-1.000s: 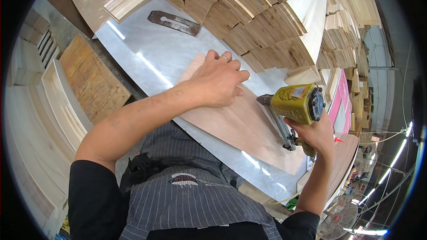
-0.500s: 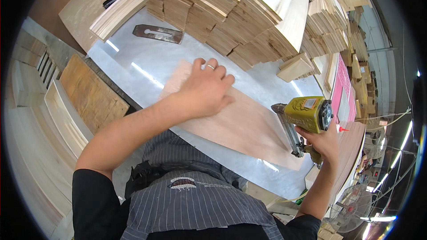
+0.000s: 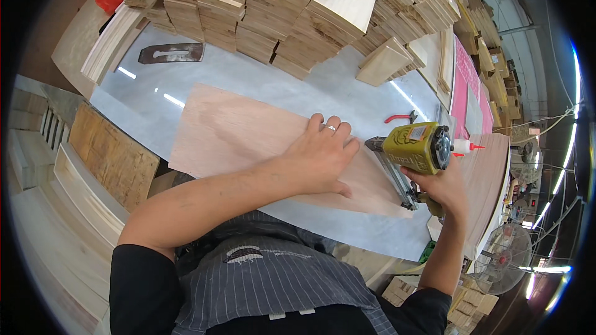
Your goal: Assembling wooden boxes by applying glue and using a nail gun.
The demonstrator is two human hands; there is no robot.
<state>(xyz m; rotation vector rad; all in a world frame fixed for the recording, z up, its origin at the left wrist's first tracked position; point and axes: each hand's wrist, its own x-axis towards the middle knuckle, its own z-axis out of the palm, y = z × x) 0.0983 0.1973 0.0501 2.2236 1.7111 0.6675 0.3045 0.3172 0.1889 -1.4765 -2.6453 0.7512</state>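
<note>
A thin, pinkish plywood panel [image 3: 242, 124] lies across the pale grey worktop. My left hand [image 3: 323, 155] rests on its right half, fingers spread and a ring on one of them. In my right hand [image 3: 444, 189] is a yellow-green nail gun [image 3: 411, 149], gripped by its handle. The gun's long metal nose and magazine slant over the panel's right end, by its edge. Whether the nose touches the wood, I cannot tell. Just beyond the gun lie red-handled pliers [image 3: 402, 116]. A white glue bottle with a red tip [image 3: 465, 146] shows behind the gun.
Stacked wooden boards [image 3: 261, 12] line the worktop's far side. A plane iron [image 3: 171, 53] lies at the far left, near more strips [image 3: 115, 43]. One loose wood block [image 3: 383, 62] sits before the stacks. Right of the worktop are brown sheets [image 3: 487, 180] and a fan [image 3: 504, 259].
My left hand has slid right along the panel, toward the nail gun. The whole view has shifted, and the pliers now show. The nail gun stays at the panel's right end.
</note>
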